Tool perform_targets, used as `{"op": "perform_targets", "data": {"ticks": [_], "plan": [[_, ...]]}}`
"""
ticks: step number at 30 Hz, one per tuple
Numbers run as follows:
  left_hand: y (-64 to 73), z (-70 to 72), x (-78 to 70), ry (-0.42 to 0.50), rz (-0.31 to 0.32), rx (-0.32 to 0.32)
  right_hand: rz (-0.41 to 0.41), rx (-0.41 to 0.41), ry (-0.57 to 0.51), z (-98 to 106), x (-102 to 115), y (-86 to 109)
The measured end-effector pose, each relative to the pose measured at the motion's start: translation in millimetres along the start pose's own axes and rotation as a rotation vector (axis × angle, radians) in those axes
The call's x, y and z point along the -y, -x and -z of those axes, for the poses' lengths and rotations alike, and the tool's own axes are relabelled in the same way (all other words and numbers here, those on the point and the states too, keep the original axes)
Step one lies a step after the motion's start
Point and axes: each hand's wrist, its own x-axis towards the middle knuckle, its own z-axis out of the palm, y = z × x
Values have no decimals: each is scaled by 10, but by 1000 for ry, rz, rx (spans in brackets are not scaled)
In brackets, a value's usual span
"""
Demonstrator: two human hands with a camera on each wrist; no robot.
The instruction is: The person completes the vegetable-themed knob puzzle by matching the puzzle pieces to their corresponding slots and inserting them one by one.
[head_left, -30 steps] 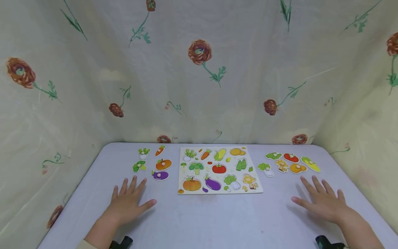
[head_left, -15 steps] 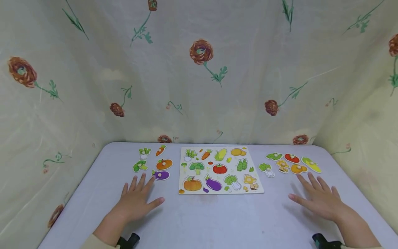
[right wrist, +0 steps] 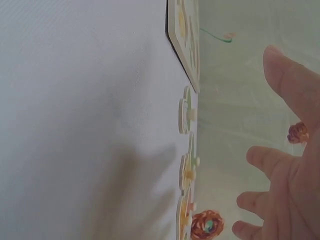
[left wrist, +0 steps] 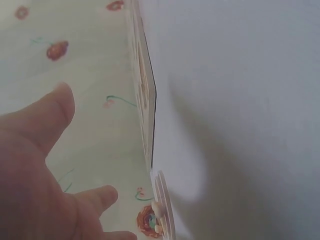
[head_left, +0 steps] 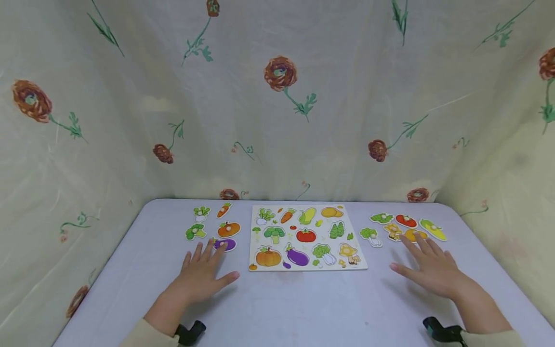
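My left hand [head_left: 199, 278], fingers spread and holding nothing, hovers just in front of the eggplant piece [head_left: 228, 245], its fingertips overlapping that piece in the head view. Behind it lie the pumpkin piece [head_left: 229, 229], broccoli piece [head_left: 195, 231], radish piece [head_left: 201, 213] and carrot piece [head_left: 223, 210]. My right hand [head_left: 435, 272] is likewise spread above the table, its fingertips partly covering the potato piece [head_left: 409, 234]. Around it are the mushroom piece [head_left: 392, 231], tomato piece [head_left: 406, 221], corn piece [head_left: 433, 230], bok choy piece [head_left: 370, 237] and a green piece [head_left: 381, 218].
A white vegetable puzzle board [head_left: 282, 265] lies at the table's centre back, between the two groups of knobbed pieces. The white table [head_left: 321, 308] meets a flowered curtain [head_left: 338, 144] at the back and sides. A dark wrist camera [head_left: 191, 332] shows below the left hand.
Both hands have moved forward and inward, the left toward the eggplant piece and the right over the potato piece. The puzzle pieces and the board have stayed in place.
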Motion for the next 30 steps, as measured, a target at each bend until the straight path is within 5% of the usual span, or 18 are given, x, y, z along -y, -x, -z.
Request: {"op": "perform_targets", "data": {"ticks": [30], "plan": [[-283,-140,-357,121,-182,-61,89,-26,-116,-56,160,-437]]}}
